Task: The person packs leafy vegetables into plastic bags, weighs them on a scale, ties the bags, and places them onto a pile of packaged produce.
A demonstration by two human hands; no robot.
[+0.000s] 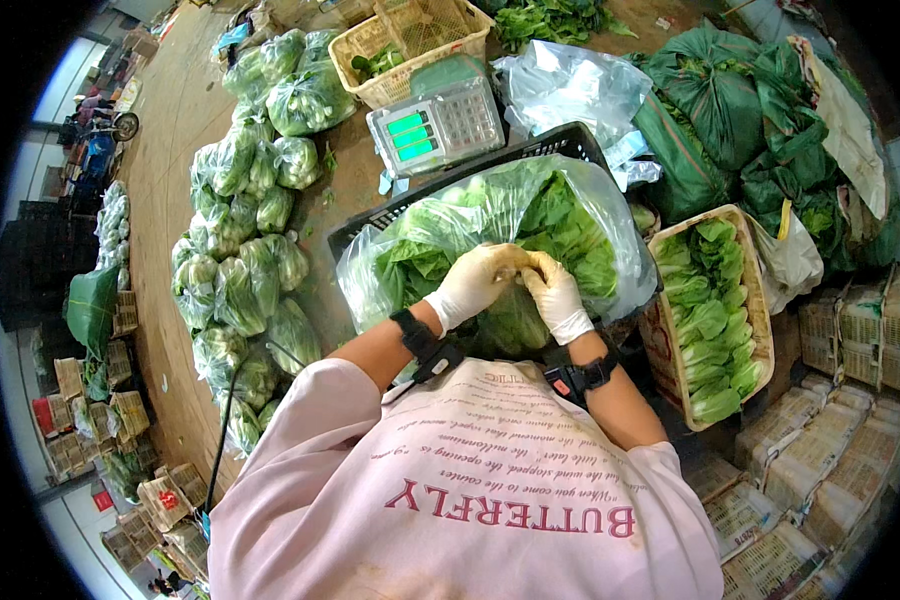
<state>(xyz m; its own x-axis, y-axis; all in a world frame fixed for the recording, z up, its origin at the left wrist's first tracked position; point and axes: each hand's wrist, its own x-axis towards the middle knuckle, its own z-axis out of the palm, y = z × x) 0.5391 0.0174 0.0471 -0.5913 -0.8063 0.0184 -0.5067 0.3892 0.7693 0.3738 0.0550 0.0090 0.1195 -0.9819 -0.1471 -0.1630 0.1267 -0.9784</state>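
Note:
A large clear plastic bag (457, 217) full of leafy greens (570, 232) lies in a black plastic crate (570, 139) in front of me. Both my hands wear pale gloves and meet over the near middle of the bag. My left hand (480, 281) is closed on gathered plastic of the bag. Its fingertips touch those of my right hand (556, 292), which pinches the same gathered part. The exact finger grip is partly hidden. A digital scale (439, 124) with a lit green display stands just beyond the crate.
Several bagged bunches of vegetables (244, 292) lie on the floor at left. A beige basket (390, 82) stands behind the scale. Another basket (766, 352) of lettuce is at right, near green sacks (705, 112) and stacked crates (810, 442). Loose plastic bags (570, 82) lie beyond the black crate.

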